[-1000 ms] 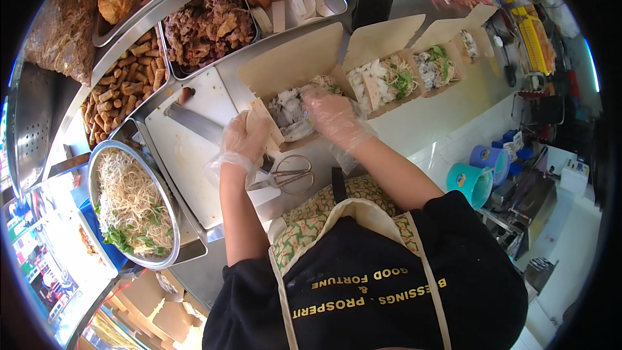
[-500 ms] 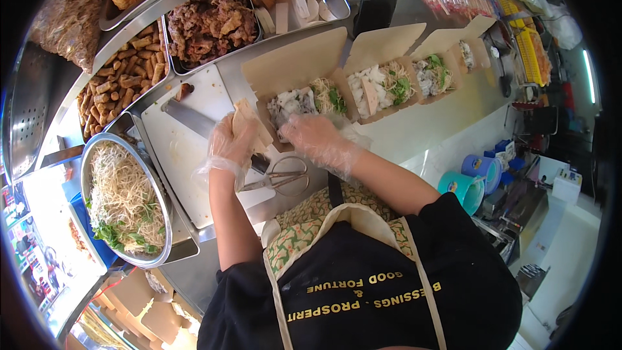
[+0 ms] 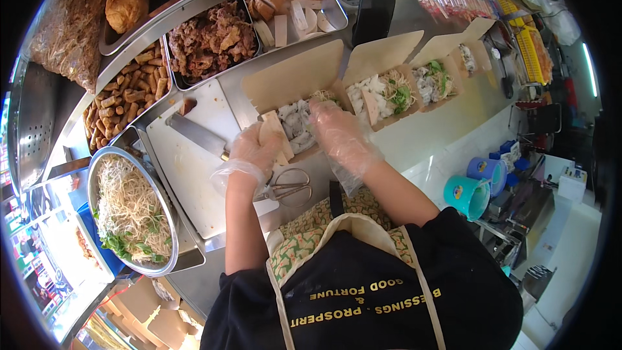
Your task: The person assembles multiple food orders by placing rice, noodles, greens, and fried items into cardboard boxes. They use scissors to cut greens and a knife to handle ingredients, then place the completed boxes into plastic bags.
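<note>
Both my hands wear clear plastic gloves over the nearest open cardboard food box [image 3: 295, 68]. My left hand [image 3: 253, 148] is closed on pale flat food slices [image 3: 277, 135] at the box's left side. My right hand [image 3: 342, 133] reaches in from the right with its fingers curled down; what they hold, if anything, is hidden. Inside lie white rice noodle rolls [image 3: 298, 120] and, partly covered by my right hand, bean sprouts [image 3: 324, 96]. Scissors [image 3: 289, 188] lie below the box, and a broad knife [image 3: 197, 135] rests on the white cutting board [image 3: 194, 172].
More filled boxes [image 3: 382, 100] stand open to the right. A steel bowl of bean sprouts and herbs [image 3: 133, 204] sits at the left. Behind are trays of fried meat [image 3: 214, 42], brown sticks [image 3: 133, 91] and sliced pieces [image 3: 285, 10]. Teal and blue buckets [image 3: 466, 196] stand at the right.
My right hand has moved right and slightly up across the box, uncovering the white rolls. My left hand has shifted right and down, bringing the slices against the box's left side.
</note>
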The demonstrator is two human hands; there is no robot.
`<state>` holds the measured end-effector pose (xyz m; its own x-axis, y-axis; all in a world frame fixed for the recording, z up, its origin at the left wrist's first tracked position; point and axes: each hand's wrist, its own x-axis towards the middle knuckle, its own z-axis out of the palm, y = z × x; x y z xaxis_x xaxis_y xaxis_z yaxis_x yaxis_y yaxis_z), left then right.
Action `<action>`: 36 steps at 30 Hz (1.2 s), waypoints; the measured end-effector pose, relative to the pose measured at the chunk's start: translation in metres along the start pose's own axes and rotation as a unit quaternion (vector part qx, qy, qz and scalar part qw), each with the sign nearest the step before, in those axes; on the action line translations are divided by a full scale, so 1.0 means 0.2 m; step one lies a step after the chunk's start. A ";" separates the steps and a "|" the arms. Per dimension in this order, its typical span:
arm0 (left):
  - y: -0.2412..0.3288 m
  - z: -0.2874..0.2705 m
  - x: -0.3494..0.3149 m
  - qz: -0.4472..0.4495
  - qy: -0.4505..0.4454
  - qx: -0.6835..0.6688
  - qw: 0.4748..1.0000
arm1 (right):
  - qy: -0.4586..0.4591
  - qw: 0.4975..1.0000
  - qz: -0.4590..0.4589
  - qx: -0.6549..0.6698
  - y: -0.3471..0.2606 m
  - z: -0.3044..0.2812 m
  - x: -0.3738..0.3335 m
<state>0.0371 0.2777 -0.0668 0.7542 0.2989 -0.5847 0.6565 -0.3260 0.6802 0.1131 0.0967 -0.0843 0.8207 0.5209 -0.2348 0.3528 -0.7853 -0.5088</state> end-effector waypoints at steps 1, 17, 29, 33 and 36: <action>0.01 0.02 0.01 -0.004 -0.007 0.023 1.000 | 0.005 1.000 -0.018 -0.015 0.00 0.00 0.00; 0.09 0.21 0.07 0.044 0.022 0.195 0.980 | -0.070 0.952 0.011 0.299 0.10 -0.05 -0.10; 0.81 -0.09 0.44 0.360 0.217 0.494 0.761 | -0.171 0.783 0.018 0.598 0.34 -0.29 -0.22; 0.95 -0.11 1.09 0.197 0.165 0.630 0.733 | -0.143 0.782 0.035 0.606 0.42 -0.32 -0.29; 0.87 -0.17 1.40 0.402 0.096 0.780 0.469 | -0.044 0.790 0.034 0.611 0.56 -0.35 -0.38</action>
<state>0.3626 0.3355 -0.0977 0.8498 -0.4566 -0.2635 -0.5159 -0.6176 -0.5936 0.1220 -0.0536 -0.0647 0.7662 0.5542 -0.3252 -0.4313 0.0684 -0.8996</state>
